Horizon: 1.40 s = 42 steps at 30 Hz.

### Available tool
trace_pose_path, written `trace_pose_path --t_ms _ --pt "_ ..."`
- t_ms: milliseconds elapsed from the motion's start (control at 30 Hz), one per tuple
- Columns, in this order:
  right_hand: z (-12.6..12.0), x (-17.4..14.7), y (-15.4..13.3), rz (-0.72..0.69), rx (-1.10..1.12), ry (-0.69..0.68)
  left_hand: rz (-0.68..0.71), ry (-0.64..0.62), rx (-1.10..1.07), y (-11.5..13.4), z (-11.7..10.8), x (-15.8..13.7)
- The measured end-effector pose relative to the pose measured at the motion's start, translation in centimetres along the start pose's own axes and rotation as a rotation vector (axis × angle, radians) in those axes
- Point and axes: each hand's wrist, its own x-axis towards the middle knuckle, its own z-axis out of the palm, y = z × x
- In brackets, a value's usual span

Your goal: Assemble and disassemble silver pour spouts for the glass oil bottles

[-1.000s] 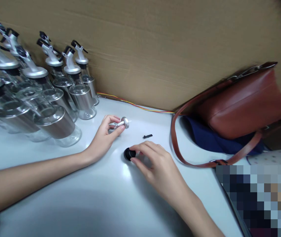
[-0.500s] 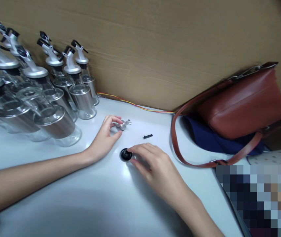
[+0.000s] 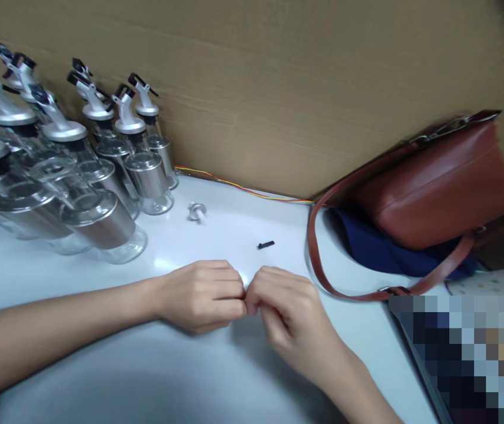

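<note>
Left hand point(image 3: 201, 297): was curled; whether it gripped anything, I couldn't tell;
Right hand point(image 3: 291, 321): touched the left; grip likewise unclear;
Silver spout point(image 3: 197, 212): lay beyond both.

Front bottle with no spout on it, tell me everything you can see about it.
The bottle is clear, glass-looking, with a narrow neck, an open mouth, and a silver, metal-looking sleeve around its body; clear base shows below the sleeve. It stands on the pale table, looking tilted in this view, in front of other bottles. The left hand is not touching it. Whether neighbouring bottles touch it, or anything is inside, I can't tell.
</note>
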Motion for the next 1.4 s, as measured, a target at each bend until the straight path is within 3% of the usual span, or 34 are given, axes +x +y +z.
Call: trace_pose_path --t_ms 133,267,367,467,567,767,900,967,1000,1133,1233,1333,1400 --pt "0.1 0.0 -0.2 0.03 -0.037 -0.131 0.096 0.056 0.059 0.0 0.3 0.0" --pt "-0.3 0.1 -0.3 0.053 -0.061 -0.119 0.013 0.162 0.032 -0.1 0.1 -0.3" --pt "-0.3 0.3 -0.4 0.035 -0.102 -0.067 -0.299 0.406 0.054 -0.5 0.1 -0.4" --pt "0.3 0.1 -0.3 0.015 -0.185 -0.175 -0.673 0.529 0.112 -1.0 0.2 -0.4" --pt "1.0 -0.2 0.0 0.032 -0.182 -0.308 -0.795 0.452 0.158 -1.2 0.5 -0.3" --pt "1.5 -0.4 0.1 0.07 -0.171 -0.352 -0.669 0.392 0.306 -1.2 0.2 -0.7" --pt "1.9 -0.4 -0.4 0.02 -0.158 -0.305 -0.348 0.406 0.41 -0.4 -4.0 0.9" --pt "2.0 -0.4 -0.6 -0.009 -0.162 -0.279 -0.199 0.208 0.478 0.8 -7.3 2.1" --pt "2.0 -0.3 -0.7 -0.012 -0.172 -0.271 -0.189 0.116 0.542 1.5 -9.0 2.5" --pt "1.8 -0.2 -0.7 0.034 -0.245 -0.274 -0.332 0.0 0.73 3.2 -15.2 1.6" --pt "1.6 -0.2 -0.6 0.087 -0.286 -0.306 -0.5 -0.027 0.822 3.1 -18.2 -0.8" --pt "1.6 0.0 -0.3 0.12 -0.298 -0.332 -0.586 -0.066 0.811 2.8 -18.8 -1.8" --pt "1.6 0.1 -0.1 0.121 -0.278 -0.327 -0.604 -0.1 0.747 2.9 -17.5 -0.8"
